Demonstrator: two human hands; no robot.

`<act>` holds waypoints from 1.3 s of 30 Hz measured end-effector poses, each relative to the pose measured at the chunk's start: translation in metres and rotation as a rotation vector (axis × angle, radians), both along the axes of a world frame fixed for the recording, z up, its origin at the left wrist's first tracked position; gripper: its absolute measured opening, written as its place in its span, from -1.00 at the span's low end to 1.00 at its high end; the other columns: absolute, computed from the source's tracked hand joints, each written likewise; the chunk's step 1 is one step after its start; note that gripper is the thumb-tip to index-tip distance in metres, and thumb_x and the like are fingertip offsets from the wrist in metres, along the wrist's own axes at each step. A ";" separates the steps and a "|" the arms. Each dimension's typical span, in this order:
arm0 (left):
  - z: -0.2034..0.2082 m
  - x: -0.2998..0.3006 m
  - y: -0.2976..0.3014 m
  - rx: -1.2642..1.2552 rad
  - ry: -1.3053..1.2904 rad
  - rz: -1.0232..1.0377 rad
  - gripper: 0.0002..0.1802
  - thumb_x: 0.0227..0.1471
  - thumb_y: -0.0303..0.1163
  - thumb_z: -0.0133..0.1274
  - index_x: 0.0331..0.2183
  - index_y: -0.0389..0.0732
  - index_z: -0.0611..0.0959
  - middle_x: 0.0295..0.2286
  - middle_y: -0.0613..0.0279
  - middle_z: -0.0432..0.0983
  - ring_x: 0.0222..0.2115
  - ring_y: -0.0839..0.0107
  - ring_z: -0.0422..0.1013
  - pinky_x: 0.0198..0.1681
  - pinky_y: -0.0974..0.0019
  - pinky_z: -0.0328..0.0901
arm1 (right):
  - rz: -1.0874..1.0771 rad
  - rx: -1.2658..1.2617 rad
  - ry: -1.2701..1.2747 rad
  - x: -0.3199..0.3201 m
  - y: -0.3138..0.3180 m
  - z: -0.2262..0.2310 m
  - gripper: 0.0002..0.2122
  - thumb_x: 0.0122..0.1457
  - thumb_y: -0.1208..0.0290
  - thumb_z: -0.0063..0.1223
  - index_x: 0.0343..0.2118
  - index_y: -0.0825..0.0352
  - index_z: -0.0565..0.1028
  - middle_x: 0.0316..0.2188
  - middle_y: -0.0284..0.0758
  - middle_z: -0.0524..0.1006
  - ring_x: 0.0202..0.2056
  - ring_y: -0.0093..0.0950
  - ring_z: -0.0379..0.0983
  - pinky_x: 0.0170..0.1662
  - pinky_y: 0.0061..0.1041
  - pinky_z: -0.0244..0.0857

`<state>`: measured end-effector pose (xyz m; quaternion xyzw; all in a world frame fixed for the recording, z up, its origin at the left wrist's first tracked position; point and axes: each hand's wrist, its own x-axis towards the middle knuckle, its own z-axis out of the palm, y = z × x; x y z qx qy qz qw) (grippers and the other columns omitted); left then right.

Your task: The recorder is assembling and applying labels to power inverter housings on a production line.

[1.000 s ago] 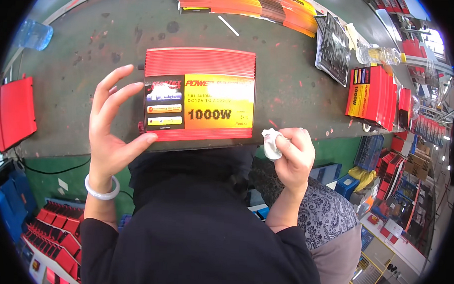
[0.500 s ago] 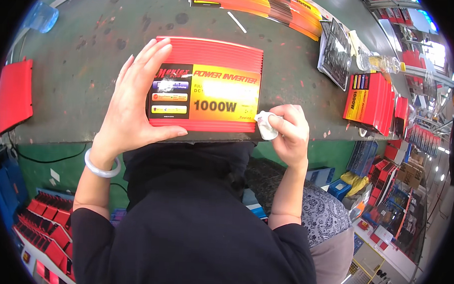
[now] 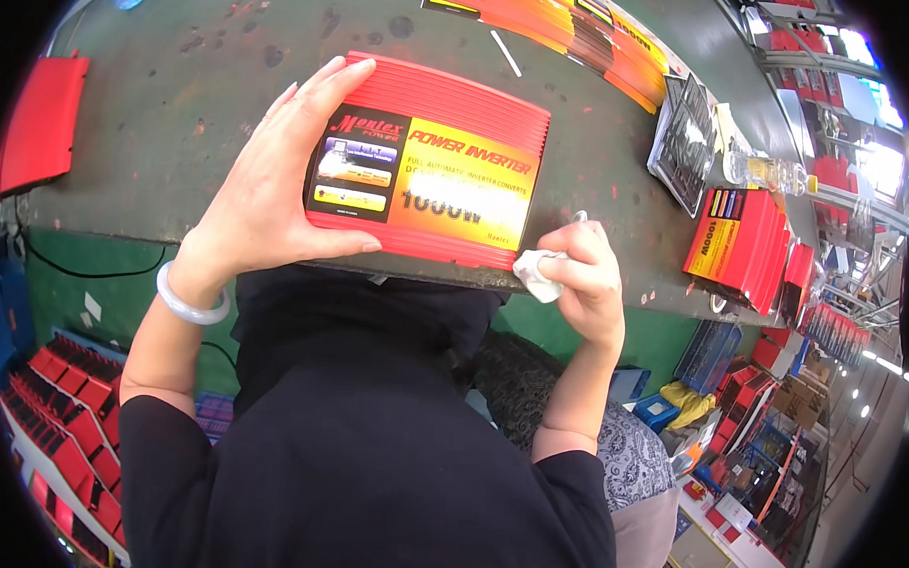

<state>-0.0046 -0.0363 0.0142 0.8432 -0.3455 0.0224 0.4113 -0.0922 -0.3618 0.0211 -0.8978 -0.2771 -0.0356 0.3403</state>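
Note:
A red ribbed power inverter casing (image 3: 451,94) with a yellow and black label lies at the near edge of the dark green bench, slightly tilted. My left hand (image 3: 288,183) grips its left end, thumb along the near edge and fingers at the far edge. Pinched in my right hand (image 3: 587,284) is a crumpled white cloth or tissue (image 3: 539,274), close by the casing's near right corner. I cannot tell whether the wad touches the casing. Glare covers part of the label.
A row of labelled red casings (image 3: 544,22) lies at the far side of the bench. Right of me are dark sheets (image 3: 688,142), a clear bottle (image 3: 769,173) and more red casings (image 3: 741,244). Another red casing (image 3: 45,119) stands at the left. A thin white stick (image 3: 505,53) lies behind.
The view has shifted and turned a little. The casing now sits more tilted, its right end nearer me. My right hand with the white wad is lower, by the near right corner.

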 end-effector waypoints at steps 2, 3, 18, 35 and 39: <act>-0.001 -0.001 -0.001 -0.026 0.004 -0.003 0.16 -0.41 -0.10 0.40 0.20 -0.21 0.19 0.15 0.03 0.18 0.21 0.01 0.06 0.23 -0.02 -0.01 | -0.035 0.063 -0.014 -0.003 -0.006 -0.009 -0.85 -0.19 0.61 0.20 -0.48 0.32 0.51 -0.47 -0.28 0.49 -0.43 -0.35 0.37 -0.32 -0.42 0.18; -0.001 -0.001 -0.002 -0.052 0.010 -0.010 0.16 -0.42 -0.12 0.40 0.20 -0.23 0.19 0.14 0.02 0.19 0.21 0.01 0.07 0.23 0.02 0.01 | -0.075 0.127 -0.025 -0.004 -0.008 -0.012 -0.85 -0.18 0.61 0.21 -0.48 0.32 0.51 -0.46 -0.27 0.50 -0.42 -0.35 0.37 -0.32 -0.43 0.19; 0.001 0.000 -0.002 -0.024 -0.006 -0.018 0.15 -0.43 -0.19 0.41 0.20 -0.20 0.19 0.14 -0.01 0.19 0.21 0.01 0.06 0.22 0.06 0.05 | 0.029 -0.079 -0.128 0.021 -0.001 0.009 -0.83 -0.20 0.56 0.15 -0.46 0.21 0.55 -0.44 -0.38 0.51 -0.41 -0.39 0.42 -0.30 -0.42 0.20; 0.002 -0.001 0.000 0.015 -0.001 -0.015 0.15 -0.44 -0.20 0.41 0.20 -0.20 0.19 0.15 -0.03 0.18 0.22 0.04 0.06 0.22 0.09 0.05 | 0.040 -0.020 0.280 0.033 -0.012 0.033 -0.78 -0.12 0.48 0.15 -0.37 0.43 0.49 -0.44 -0.27 0.41 -0.38 -0.37 0.34 -0.31 -0.52 0.20; 0.002 -0.001 0.000 0.030 0.018 -0.005 0.15 -0.42 -0.17 0.40 0.20 -0.20 0.19 0.15 -0.02 0.17 0.22 0.04 0.06 0.23 0.08 0.04 | -0.353 0.181 0.895 0.024 0.008 0.031 -0.81 0.05 0.39 0.18 -0.33 0.39 0.52 -0.49 -0.39 0.52 -0.43 -0.65 0.42 -0.35 -0.60 0.29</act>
